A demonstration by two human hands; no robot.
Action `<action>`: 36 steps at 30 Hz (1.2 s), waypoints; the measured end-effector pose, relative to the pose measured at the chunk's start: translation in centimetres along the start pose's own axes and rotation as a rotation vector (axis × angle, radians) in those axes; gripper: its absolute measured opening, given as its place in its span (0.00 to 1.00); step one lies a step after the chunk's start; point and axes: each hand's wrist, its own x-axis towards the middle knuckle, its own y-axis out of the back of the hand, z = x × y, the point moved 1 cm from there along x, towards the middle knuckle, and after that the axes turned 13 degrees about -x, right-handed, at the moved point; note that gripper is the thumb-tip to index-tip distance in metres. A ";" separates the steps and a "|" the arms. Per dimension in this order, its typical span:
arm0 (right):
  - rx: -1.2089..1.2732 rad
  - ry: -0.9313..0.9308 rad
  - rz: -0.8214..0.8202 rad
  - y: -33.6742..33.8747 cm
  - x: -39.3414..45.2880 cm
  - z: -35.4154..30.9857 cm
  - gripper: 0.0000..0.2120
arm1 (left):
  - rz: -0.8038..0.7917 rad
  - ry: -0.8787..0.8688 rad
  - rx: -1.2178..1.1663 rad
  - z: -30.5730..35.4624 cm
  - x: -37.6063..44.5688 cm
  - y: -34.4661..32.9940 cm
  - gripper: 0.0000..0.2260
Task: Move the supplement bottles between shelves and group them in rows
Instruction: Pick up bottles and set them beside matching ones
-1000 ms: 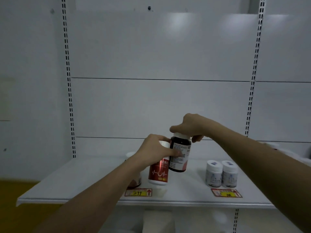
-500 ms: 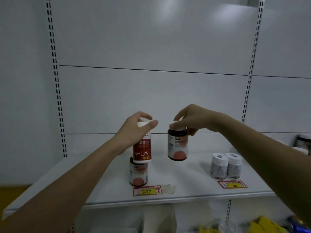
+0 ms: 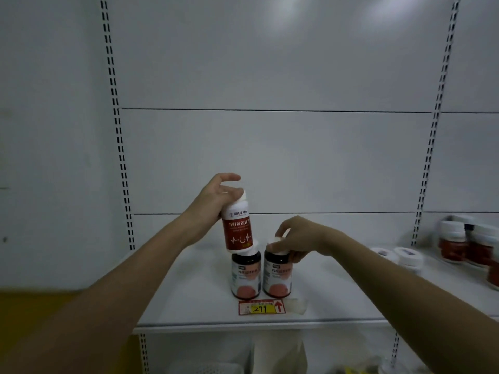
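In the head view, the dark bottle [image 3: 278, 273] carried half a second ago has been set on the shelf [image 3: 189, 298], touching its twin [image 3: 246, 276] behind the price tag [image 3: 261, 307]; the right hand [image 3: 299, 238] still pinches its cap. The red-labelled bottle [image 3: 237, 225] stays gripped, tilted, in the left hand [image 3: 216, 198] above the twin. One pair is judged grouped.

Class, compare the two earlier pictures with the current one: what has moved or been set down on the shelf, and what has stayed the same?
The right hand has lowered its dark bottle onto the shelf, beside the dark bottle already standing there, fingers still on the cap. The left hand still holds the red-labelled bottle up, now tilted just above that standing bottle. The yellow price tag stayed put.
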 end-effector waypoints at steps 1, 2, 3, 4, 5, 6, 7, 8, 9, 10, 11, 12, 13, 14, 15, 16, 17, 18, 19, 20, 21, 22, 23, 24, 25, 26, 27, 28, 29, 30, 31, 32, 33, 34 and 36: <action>0.021 0.004 0.007 -0.2 0.1 0.0 0.26 | -0.005 0.004 -0.021 0.0 -0.1 0.1 0.11; 0.036 0.005 0.010 -0.4 0.1 0.0 0.26 | -0.011 0.008 -0.044 0.0 -0.3 0.1 0.11; 0.040 0.001 0.004 -0.5 0.0 -0.1 0.27 | -0.018 0.012 -0.067 -0.1 -0.4 0.1 0.11; 0.031 -0.004 -0.010 -0.5 -0.2 -0.2 0.28 | -0.025 0.014 -0.085 -0.2 -0.6 0.1 0.11; -0.005 -0.004 -0.011 -0.6 -0.4 -0.3 0.31 | -0.031 0.013 -0.099 -0.2 -0.7 0.1 0.11; -0.071 0.002 0.026 -0.6 -0.7 -0.3 0.33 | -0.037 0.011 -0.110 -0.2 -0.8 0.0 0.12; -0.141 0.019 0.117 -0.5 -1.0 -0.2 0.34 | -0.043 0.012 -0.121 -0.3 -0.9 -0.1 0.12; -0.152 0.039 0.235 -0.3 -1.7 -0.2 0.32 | -0.050 0.016 -0.134 -0.4 -1.1 -0.2 0.12; -0.078 0.067 0.324 -0.1 -2.7 -0.3 0.30 | -0.055 0.015 -0.144 -0.5 -1.2 -0.4 0.12; 0.042 0.105 0.345 0.1 -3.8 -0.3 0.26 | -0.063 0.011 -0.160 -0.6 -1.4 -0.7 0.12; 0.167 0.148 0.302 0.1 -5.0 -0.4 0.22 | -0.074 0.013 -0.193 -0.8 -1.6 -1.0 0.12; 0.262 0.186 0.229 -0.1 -6.4 -0.4 0.20 | -0.086 0.018 -0.233 -1.0 -1.8 -1.4 0.12; 0.324 0.219 0.165 -0.5 -7.6 -0.4 0.18 | -0.102 0.019 -0.273 -1.2 -2.0 -2.1 0.12; 0.372 0.248 0.123 -0.9 -8.8 -0.3 0.18 | -0.114 0.018 -0.308 -1.5 -2.2 -2.9 0.12; 0.415 0.266 0.102 -1.4 -9.7 -0.2 0.20 | -0.123 0.017 -0.333 -1.7 -2.4 -3.8 0.12; 0.457 0.272 0.097 -1.8 -10.4 -0.1 0.21 | -0.132 0.014 -0.349 -2.0 -2.7 -4.8 0.12; 0.499 0.275 0.105 -2.2 -11.0 0.1 0.21 | -0.142 0.005 -0.359 -2.2 -3.0 -5.9 0.12; 0.544 0.275 0.121 -2.4 -11.5 0.5 0.20 | -0.154 -0.007 -0.365 -2.4 -3.3 -6.8 0.13; 0.588 0.271 0.145 -2.5 -12.0 1.0 0.20 | -0.169 -0.020 -0.364 -2.5 -3.5 -7.7 0.16; 0.623 0.266 0.174 -2.5 -12.5 1.7 0.20 | -0.188 -0.033 -0.348 -2.4 -3.8 -8.5 0.19; 0.644 0.261 0.202 -2.5 -13.1 2.4 0.21 | -0.209 -0.047 -0.316 -2.3 -4.0 -9.2 0.23; 0.661 0.256 0.227 -2.4 -13.8 3.2 0.22 | -0.233 -0.057 -0.270 -2.2 -4.2 -9.9 0.26; 0.684 0.252 0.248 -2.3 -14.5 4.1 0.23 | -0.254 -0.056 -0.227 -2.1 -4.4 -10.7 0.29; 0.714 0.247 0.268 -2.2 -15.1 5.1 0.23 | -0.278 -0.036 -0.198 -2.3 -4.7 -11.4 0.30; 0.747 0.238 0.288 -2.0 -15.8 6.1 0.23 | -0.313 -0.003 -0.190 -2.6 -5.0 -12.3 0.29; 0.778 0.226 0.307 -1.8 -16.6 7.2 0.23 | -0.361 0.034 -0.186 -3.1 -5.4 -13.3 0.27; 0.806 0.215 0.324 -1.6 -17.3 8.3 0.23 | -0.417 0.069 -0.173 -3.7 -5.9 -14.3 0.27; 0.820 0.206 0.343 -1.3 -18.2 9.4 0.23 | -0.471 0.096 -0.142 -4.4 -6.5 -15.4 0.28; 0.815 0.197 0.363 -0.9 -19.1 10.4 0.23 | -0.512 0.108 -0.110 -5.1 -7.0 -16.7 0.31; 0.798 0.186 0.379 -0.6 -20.1 11.5 0.23 | -0.528 0.106 -0.090 -5.6 -7.5 -18.0 0.34; 0.777 0.173 0.387 -0.2 -21.2 12.6 0.23 | -0.521 0.094 -0.090 -6.0 -7.9 -19.5 0.34; 0.752 0.159 0.389 0.2 -22.3 13.8 0.23 | -0.503 0.080 -0.105 -6.4 -8.3 -21.1 0.34; 0.722 0.144 0.387 0.7 -23.5 15.0 0.23 | -0.483 0.068 -0.127 -6.7 -8.7 -22.8 0.33; 0.686 0.129 0.384 1.3 -24.7 16.2 0.23 | -0.467 0.062 -0.146 -7.0 -9.1 -24.6 0.33; 0.591 0.098 0.386 2.6 -27.4 18.8 0.23 | -0.452 0.050 -0.170 -7.6 -10.3 -28.4 0.33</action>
